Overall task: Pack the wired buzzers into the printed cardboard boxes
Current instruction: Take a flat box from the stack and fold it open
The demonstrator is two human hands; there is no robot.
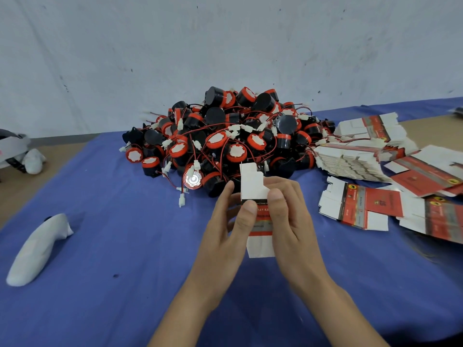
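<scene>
Both hands hold one flat printed cardboard box (258, 219) upright above the blue cloth. Its white flaps stick out at top and bottom, with a red and grey printed band between. My left hand (228, 226) pinches its left edge with the thumb on the print. My right hand (290, 219) grips its right edge, thumb on the front. Behind them lies a large heap of black and red wired buzzers (225, 136) with white plugs on thin red and black wires. No buzzer is in either hand.
Stacks of flat printed boxes (363, 206) are spread at the right on the blue cloth (125, 246). A white handheld controller (37, 249) lies at the left, and a headset (15, 151) sits at the far left edge. A pale wall stands behind the heap.
</scene>
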